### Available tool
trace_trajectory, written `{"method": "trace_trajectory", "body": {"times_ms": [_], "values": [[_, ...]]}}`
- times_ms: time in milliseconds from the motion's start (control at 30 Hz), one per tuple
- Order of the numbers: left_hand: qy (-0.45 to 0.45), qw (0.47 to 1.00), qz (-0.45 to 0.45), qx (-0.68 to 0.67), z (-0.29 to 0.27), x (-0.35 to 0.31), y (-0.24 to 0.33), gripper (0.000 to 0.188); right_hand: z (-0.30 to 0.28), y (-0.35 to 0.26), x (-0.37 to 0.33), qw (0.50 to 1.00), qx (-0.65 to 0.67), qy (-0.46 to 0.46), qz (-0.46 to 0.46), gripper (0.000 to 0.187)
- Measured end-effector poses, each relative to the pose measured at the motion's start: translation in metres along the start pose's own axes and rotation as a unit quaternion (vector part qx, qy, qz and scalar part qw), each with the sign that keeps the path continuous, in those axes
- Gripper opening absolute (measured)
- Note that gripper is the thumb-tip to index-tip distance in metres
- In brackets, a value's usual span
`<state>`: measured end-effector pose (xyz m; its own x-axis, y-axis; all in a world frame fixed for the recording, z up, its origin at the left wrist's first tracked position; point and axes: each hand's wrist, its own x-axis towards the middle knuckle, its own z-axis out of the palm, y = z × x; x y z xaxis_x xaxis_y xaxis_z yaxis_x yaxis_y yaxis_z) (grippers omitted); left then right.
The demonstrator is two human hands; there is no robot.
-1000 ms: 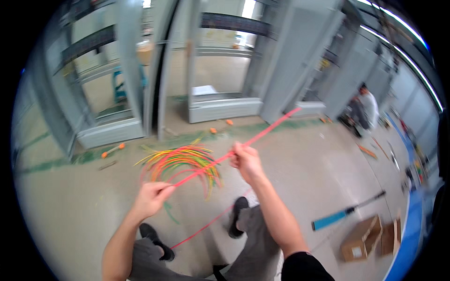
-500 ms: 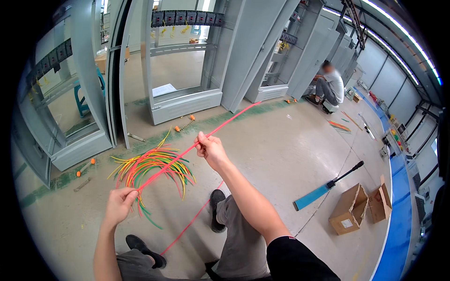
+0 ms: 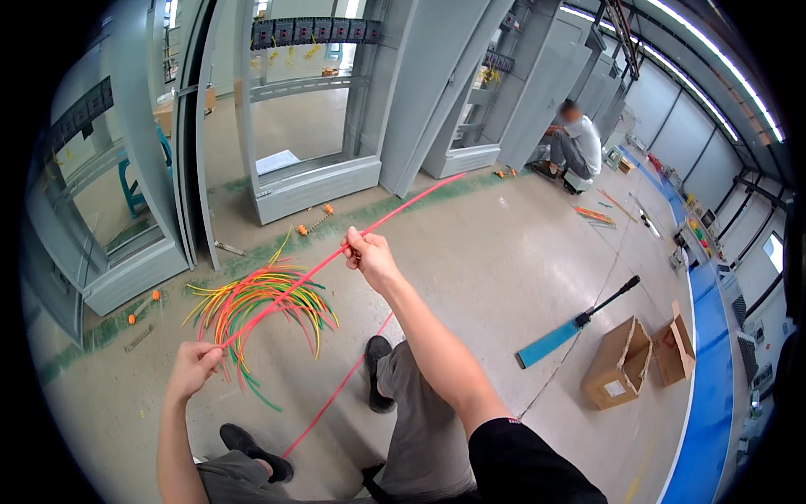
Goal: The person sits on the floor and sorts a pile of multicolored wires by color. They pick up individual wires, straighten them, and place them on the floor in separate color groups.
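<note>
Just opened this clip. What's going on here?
Someone standing by grey cabinets holds a long red strand in a straight slant, pinched in the left hand and the right hand, its far end reaching past the right. Beyond it, a pile of coloured strands lies on the floor. Farther right, another person crouches near the cabinets.

no text can be read — 1 white label (image 3: pixel 615 388) on the cardboard box (image 3: pixel 606 361) is too small.

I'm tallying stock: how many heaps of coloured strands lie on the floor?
2: a large heap beyond the left hand, and a small heap near the crouching co-worker. The grey cabinets may hide others.
</note>
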<state>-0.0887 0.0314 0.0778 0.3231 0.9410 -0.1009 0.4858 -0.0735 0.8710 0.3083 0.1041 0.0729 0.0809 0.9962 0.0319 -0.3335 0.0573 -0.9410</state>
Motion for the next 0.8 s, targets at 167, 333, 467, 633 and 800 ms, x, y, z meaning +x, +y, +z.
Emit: {"method": "trace_trajectory", "body": {"times_ms": [167, 333, 467, 633, 800], "values": [[0.057, 0.986, 0.065, 0.142, 0.006, 0.005, -0.025, 0.019, 0.003, 0.006, 0.001, 0.998, -0.050, -0.002, -0.034, 0.034], [0.102, 0.967, 0.063, 0.225, 0.003, 0.007, -0.035, 0.019, 0.007, 0.009, 0.006, 0.994, -0.103, -0.007, -0.037, 0.033], [0.097, 0.958, 0.067, 0.263, 0.013, 0.013, -0.011, 0.020, -0.002, 0.018, 0.007, 0.995, -0.101, 0.009, -0.021, 0.034], [0.039, 0.988, 0.085, 0.127, 0.002, 0.015, -0.017, 0.022, 0.020, 0.017, -0.006, 0.999, -0.028, 0.015, 0.033, 0.034], [0.094, 0.981, 0.122, 0.122, 0.017, 0.023, -0.003, 0.025, 0.055, 0.023, -0.021, 0.996, -0.048, 0.031, 0.070, 0.035]]}}
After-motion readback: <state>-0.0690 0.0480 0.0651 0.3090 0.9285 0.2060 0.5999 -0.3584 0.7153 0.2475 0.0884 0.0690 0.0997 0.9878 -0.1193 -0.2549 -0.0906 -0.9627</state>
